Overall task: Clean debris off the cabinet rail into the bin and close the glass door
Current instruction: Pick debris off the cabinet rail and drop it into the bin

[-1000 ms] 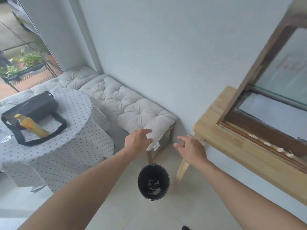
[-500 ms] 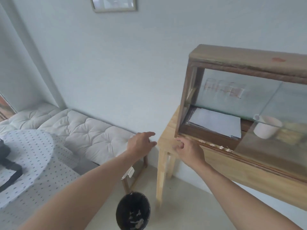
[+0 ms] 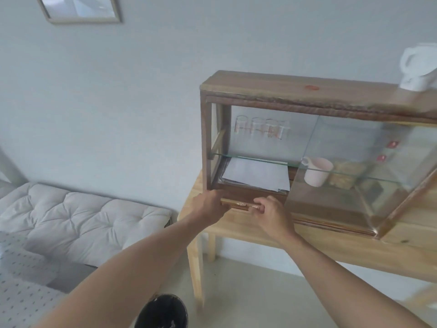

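Both hands at the front rail [image 3: 238,205] of a wooden cabinet [image 3: 272,91] on a light wood table [image 3: 307,245]. Left hand [image 3: 209,205] at the rail's left end, right hand [image 3: 272,214] curled just beside, pale debris [image 3: 241,204] between them. Glass door [image 3: 359,166] slid to the right half. Inside: papers [image 3: 257,175], drinking glasses [image 3: 260,126], pink cup [image 3: 316,171]. White kettle [image 3: 418,65] on top. Black bin [image 3: 163,312] on the floor below, cushioned bench [image 3: 78,216] to the left.

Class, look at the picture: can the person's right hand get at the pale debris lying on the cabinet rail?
Probably yes. The right hand is already at the cabinet rail, beside the debris, and nothing lies between them.
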Available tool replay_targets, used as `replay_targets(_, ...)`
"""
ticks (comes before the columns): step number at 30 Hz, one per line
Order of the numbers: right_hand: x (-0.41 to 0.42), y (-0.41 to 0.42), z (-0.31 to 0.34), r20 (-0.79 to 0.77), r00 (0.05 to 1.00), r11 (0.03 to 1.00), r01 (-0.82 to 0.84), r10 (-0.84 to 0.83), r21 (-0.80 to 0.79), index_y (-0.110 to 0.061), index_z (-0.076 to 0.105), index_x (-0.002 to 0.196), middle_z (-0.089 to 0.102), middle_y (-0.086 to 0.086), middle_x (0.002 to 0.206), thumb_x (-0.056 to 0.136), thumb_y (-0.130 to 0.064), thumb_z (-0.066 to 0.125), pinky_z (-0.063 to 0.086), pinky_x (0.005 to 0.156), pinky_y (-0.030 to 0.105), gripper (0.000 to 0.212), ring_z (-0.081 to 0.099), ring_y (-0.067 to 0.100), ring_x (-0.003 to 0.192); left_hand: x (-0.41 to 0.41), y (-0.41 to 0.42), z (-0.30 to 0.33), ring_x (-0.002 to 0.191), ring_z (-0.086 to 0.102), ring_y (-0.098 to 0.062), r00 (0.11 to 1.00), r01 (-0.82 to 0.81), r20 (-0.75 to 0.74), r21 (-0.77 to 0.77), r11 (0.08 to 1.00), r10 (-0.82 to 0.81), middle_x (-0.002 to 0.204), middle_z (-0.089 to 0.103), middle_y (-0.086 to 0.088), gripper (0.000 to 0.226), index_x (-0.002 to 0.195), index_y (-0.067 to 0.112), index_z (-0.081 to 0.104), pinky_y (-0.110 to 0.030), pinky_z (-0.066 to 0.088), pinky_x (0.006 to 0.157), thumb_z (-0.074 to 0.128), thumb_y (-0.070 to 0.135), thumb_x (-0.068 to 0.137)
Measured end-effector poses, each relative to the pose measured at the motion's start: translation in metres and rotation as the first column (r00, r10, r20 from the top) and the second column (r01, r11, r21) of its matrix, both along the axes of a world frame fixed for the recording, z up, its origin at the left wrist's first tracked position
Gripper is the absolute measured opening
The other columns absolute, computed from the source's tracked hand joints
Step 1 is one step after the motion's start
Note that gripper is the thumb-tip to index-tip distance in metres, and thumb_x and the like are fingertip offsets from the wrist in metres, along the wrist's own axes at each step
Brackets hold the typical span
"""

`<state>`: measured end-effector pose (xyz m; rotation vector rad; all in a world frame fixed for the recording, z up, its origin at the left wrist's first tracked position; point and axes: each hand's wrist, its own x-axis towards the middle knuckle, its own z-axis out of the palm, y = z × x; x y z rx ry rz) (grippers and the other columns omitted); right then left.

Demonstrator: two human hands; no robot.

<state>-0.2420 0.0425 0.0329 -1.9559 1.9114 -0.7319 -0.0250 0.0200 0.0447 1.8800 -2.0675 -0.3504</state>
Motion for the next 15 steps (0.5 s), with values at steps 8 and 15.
replay_targets(8,-0.019,-0.016,-0.022,-0.056,0.998,0.997,0.041,-0.037,0.072,-0.030,0.069,0.138,0.075,0.000,0.126,0.098,-0.041,0.063,0.056,0.094,0.041,0.042,0.068,0.028,0.122,-0.045,-0.023,-0.021,0.102,0.070,-0.023,0.998,0.038,0.056,0.052,0.998,-0.041,0.103,0.077,0.009,0.039,0.133,0.054,0.063,-0.034,0.052,0.076,0.067,0.051,0.095)
replay_targets(15,-0.017,-0.023,-0.035,-0.146,0.989,0.995,0.036,-0.023,0.090,-0.037,0.067,0.138,0.078,-0.002,0.123,0.099,-0.041,0.059,0.057,0.090,0.039,0.041,0.070,0.028,0.119,-0.053,-0.035,-0.041,0.104,0.070,-0.024,0.997,0.027,0.071,0.048,0.998,-0.031,0.107,0.077,0.008,0.032,0.126,0.055,0.068,-0.034,0.048,0.072,0.064,0.046,0.096)
